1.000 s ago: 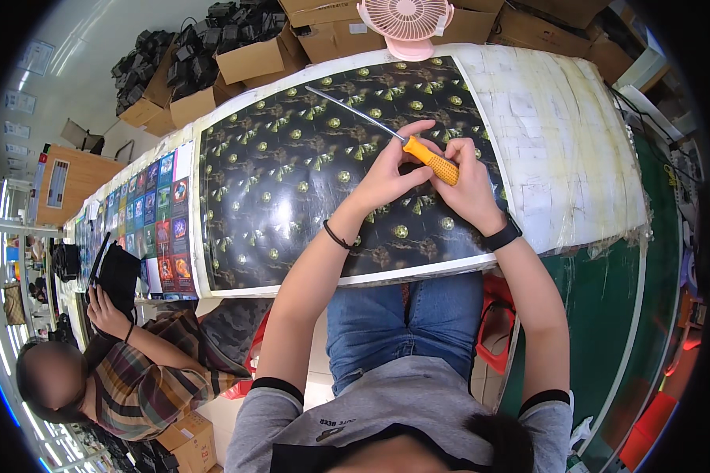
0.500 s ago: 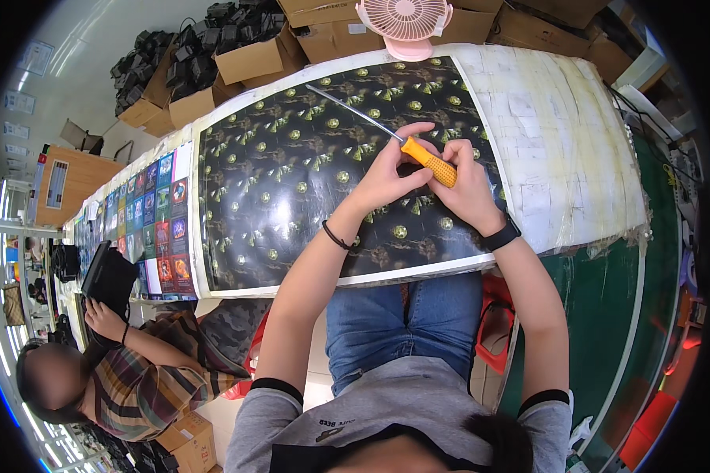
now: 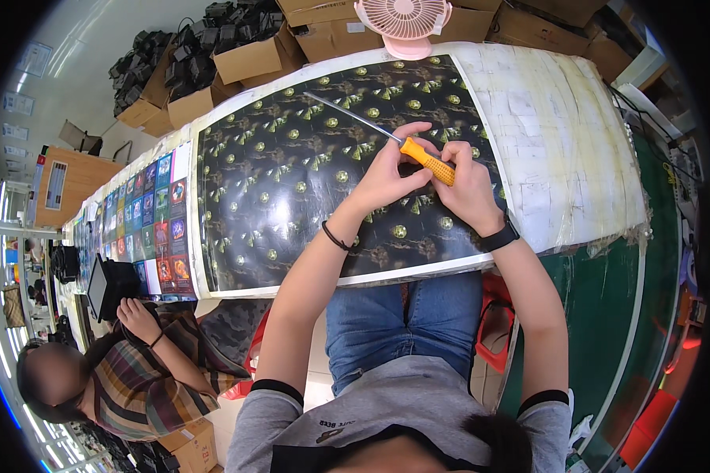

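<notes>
A screwdriver with a long metal shaft and a yellow-orange textured handle (image 3: 429,162) lies across both of my hands, its tip pointing up-left over a glossy dark printed sheet (image 3: 260,197). My left hand (image 3: 386,173) is curled round the front of the handle, index finger reaching beyond it and thumb beside it. My right hand (image 3: 463,185) grips the rear of the handle with bent fingers. Both hands are over the right part of the sheet.
The long white-covered bench (image 3: 560,158) carries colourful card sheets (image 3: 158,221) at left and a pink fan (image 3: 403,29) at the back. Cardboard boxes (image 3: 249,55) stand behind. A co-worker (image 3: 130,363) at left handles a black case (image 3: 110,284). A green surface (image 3: 576,307) is at right.
The co-worker's hand and black case have moved and turned, with the hand now lower and further right. My hands and the screwdriver have barely moved.
</notes>
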